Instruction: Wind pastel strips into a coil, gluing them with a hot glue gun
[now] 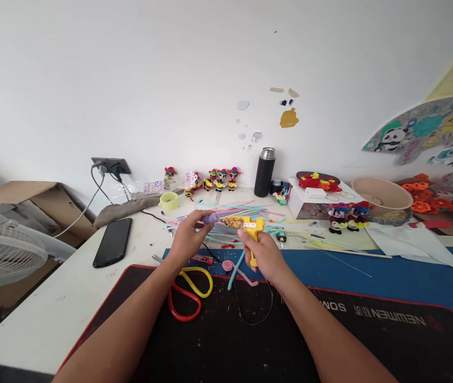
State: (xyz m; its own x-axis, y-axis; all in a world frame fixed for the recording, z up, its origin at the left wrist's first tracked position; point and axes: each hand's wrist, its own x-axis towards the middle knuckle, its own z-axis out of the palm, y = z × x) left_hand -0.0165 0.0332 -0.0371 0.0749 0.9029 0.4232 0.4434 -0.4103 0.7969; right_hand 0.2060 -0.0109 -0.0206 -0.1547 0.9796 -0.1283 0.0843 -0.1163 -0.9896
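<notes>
My right hand (264, 252) is wrapped round the handle of a yellow hot glue gun (253, 227), whose stained nozzle end points left. Between the fingers of my left hand (189, 234) is a small purple coil of pipe cleaner (211, 218), close to the glue gun's tip; whether they touch I cannot tell. Below lie a rolled pink pipe cleaner (227, 265) with a loose tail and a light blue pipe cleaner (236, 270). Scissors (184, 300) with one red and one yellow handle rest on the black mat by my left forearm.
Loose pastel pipe cleaners (226, 207) spread behind my hands. Small figures (221, 180) line the wall near a black thermos (265, 173). A phone (112, 242), green tape roll (168, 200) and fan (5, 255) are at left. A white box (318, 198) and beige bowl (382, 192) stand right.
</notes>
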